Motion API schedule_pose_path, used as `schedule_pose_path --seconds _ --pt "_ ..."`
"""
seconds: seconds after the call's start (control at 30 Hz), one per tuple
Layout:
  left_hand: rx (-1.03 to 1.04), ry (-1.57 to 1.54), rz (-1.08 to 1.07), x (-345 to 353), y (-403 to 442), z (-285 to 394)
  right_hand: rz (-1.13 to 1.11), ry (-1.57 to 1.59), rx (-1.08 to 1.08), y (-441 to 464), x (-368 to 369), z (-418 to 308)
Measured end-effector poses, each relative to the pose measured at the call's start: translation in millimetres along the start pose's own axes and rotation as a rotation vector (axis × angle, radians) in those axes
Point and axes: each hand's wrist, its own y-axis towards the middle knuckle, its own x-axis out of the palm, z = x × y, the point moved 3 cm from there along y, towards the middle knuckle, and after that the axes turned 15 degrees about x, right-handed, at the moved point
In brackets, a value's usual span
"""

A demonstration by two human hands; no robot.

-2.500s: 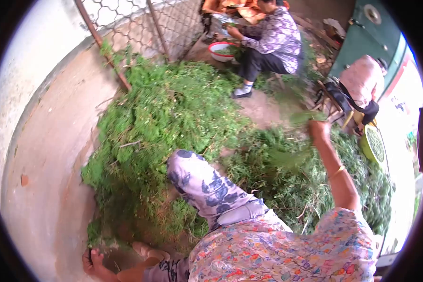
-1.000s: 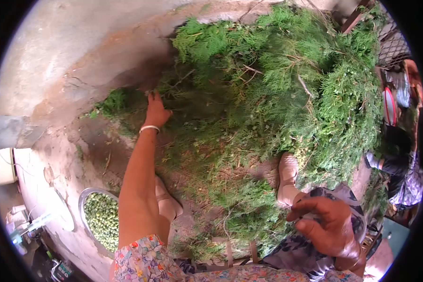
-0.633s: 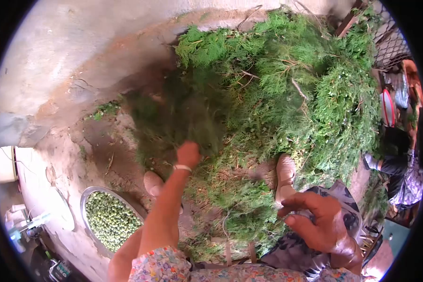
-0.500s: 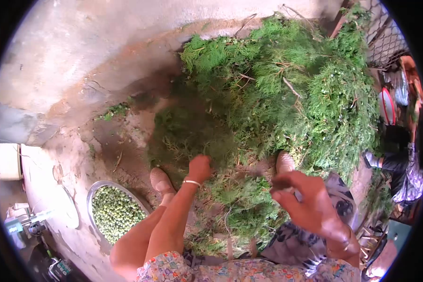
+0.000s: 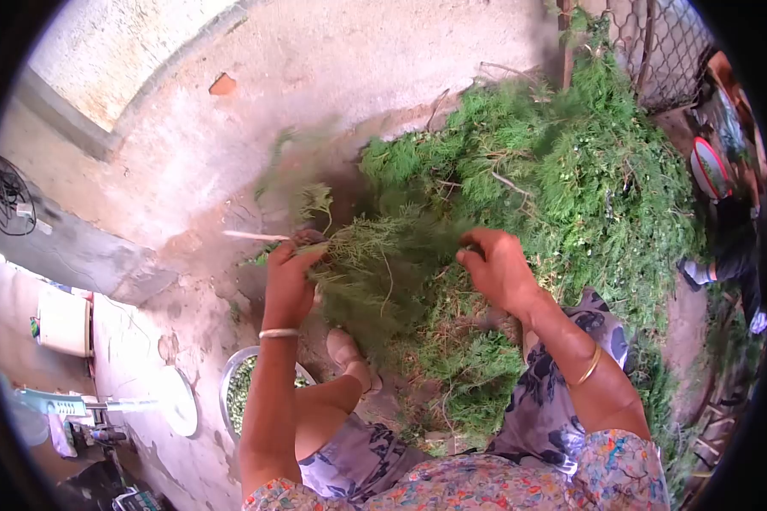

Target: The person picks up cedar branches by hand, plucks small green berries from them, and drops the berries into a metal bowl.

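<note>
My left hand (image 5: 288,285), with a white bangle on the wrist, is closed around the stem of a leafy evergreen branch (image 5: 371,247). The pale cut end sticks out to the left, and blurred foliage spreads to the right between my hands. My right hand (image 5: 500,268), with a gold-coloured bangle below it, is at the right tip of the foliage. Its fingers are curled towards the thumb; what they pinch, if anything, is too small to make out. Beyond and right of both hands lies a large pile of cut evergreen branches (image 5: 605,179).
A metal basin (image 5: 225,399) of small green, berry-like pieces stands by my left leg. A white fan (image 5: 175,402) lies further left. Loose sprigs (image 5: 486,370) cover the ground between my feet. A wall (image 5: 383,60) and wire mesh (image 5: 673,51) bound the far side. Another person's foot (image 5: 697,272) shows at right.
My left hand has risen forward and left, bringing the branch up off the ground. My right hand has moved forward and inward to the foliage tip. The view has shifted left.
</note>
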Motion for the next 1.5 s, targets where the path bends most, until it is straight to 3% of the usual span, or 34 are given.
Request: schedule_pose_path --seconds 0.03,0.13,0.17,0.23,0.33,0.4,0.57,0.67,0.77,0.83,0.87,0.93,0.97,1.03,1.17,1.23,1.37,1.43,1.47,1.5 --pt "-0.024 -0.221 0.091 0 -3 8 0.093 0.093 -0.062 3 -3 1" --pt "-0.105 -0.203 0.207 4 -15 34 0.069 0.361 0.091 18 -7 8" --pt "-0.105 -0.209 0.199 2 -17 26 0.079 0.358 0.093 19 -10 7" --pt "-0.038 -0.592 0.252 -2 -17 1 0.17 0.467 0.1 19 -18 5" --pt "-0.077 -0.772 0.305 -3 -6 -15 0.154 0.581 0.196 21 -23 6" --pt "-0.05 -0.724 0.289 -3 -5 -16 0.13 0.621 0.271 22 -23 11" --pt "-0.054 -0.689 0.219 4 -11 7 0.02 0.493 0.083 19 -19 -3" --pt "-0.097 -0.865 0.224 -6 -9 -6 0.106 0.518 0.168 19 -19 -3" --pt "-0.201 -0.784 0.273 -8 -20 -17 0.068 0.612 0.273 24 -22 5" --pt "0.345 0.067 0.271 3 -46 13 0.106 0.587 0.259 23 -26 3" --pt "0.351 0.067 0.267 -5 -50 11 0.139 0.56 0.246 22 -28 2" --pt "0.405 0.643 0.106 -22 -49 1 0.184 0.583 0.254 24 -28 5" --pt "0.409 0.643 0.106 -26 -47 -7 0.227 0.602 0.264 25 -28 6" --pt "0.245 0.025 0.217 -30 -44 -23 0.183 0.738 0.341 19 -33 -4" --pt "0.237 -0.028 0.176 -33 -52 -22 -0.007 1.046 0.486 19 -36 -1" --pt "0.141 -0.25 0.319 -33 -52 -23 0.024 1.198 0.425 26 -36 6" --pt "0.19 -0.311 0.317 -28 -48 -9 -0.031 1.279 0.335 30 -47 13" --pt "0.273 -0.404 0.029 -21 -36 7 0.104 1.356 0.306 28 -53 10" --pt "0.271 -0.403 0.032 -17 -32 16 0.068 1.34 0.274 33 -54 20" --pt "0.091 -0.596 0.104 -6 -27 27 0.066 1.338 0.277 31 -57 23"
